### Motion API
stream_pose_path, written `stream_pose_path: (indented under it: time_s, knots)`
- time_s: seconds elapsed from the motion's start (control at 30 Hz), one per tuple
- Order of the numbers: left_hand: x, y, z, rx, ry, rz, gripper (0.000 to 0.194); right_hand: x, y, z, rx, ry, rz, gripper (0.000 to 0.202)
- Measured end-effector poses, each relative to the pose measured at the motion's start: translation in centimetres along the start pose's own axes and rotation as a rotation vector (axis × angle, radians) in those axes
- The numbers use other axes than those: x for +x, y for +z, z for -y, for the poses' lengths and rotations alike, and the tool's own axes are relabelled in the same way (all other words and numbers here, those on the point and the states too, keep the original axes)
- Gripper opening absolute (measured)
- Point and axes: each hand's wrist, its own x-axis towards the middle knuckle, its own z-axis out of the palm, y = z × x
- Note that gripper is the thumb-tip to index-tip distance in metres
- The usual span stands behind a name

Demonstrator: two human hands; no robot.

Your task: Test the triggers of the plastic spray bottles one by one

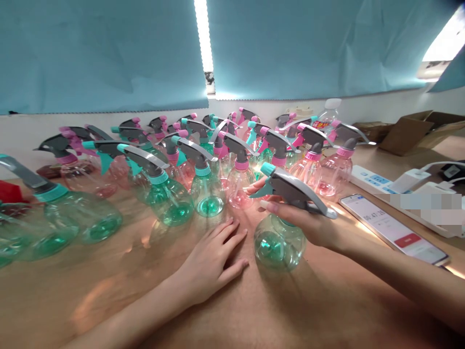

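Note:
My right hand (316, 223) is closed around the neck of a green spray bottle (278, 245), just under its grey and teal trigger head. The bottle is nearly upright and its nozzle points left. Whether its base touches the table cannot be made out. My left hand (214, 259) lies flat on the wooden table (145, 300) with its fingers apart, holding nothing. Just beyond its fingertips stand another green spray bottle (209, 194) and a pink spray bottle (240, 186).
Several green and pink spray bottles crowd the table's back and left, including a green one (101, 218). At right lie a phone (395, 228) with a running timer and a white power strip (374, 179) with cables. A cardboard box (410, 133) and a clear bottle (329, 114) stand behind.

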Motion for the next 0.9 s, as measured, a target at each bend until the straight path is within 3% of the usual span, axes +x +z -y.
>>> stream_pose_path:
  time_s: [0.9]
  knots:
    - [0.07,-0.53,-0.31,0.001,-0.012,0.031,0.055,0.25,0.38,0.42,0.003,-0.009,-0.067,0.026]
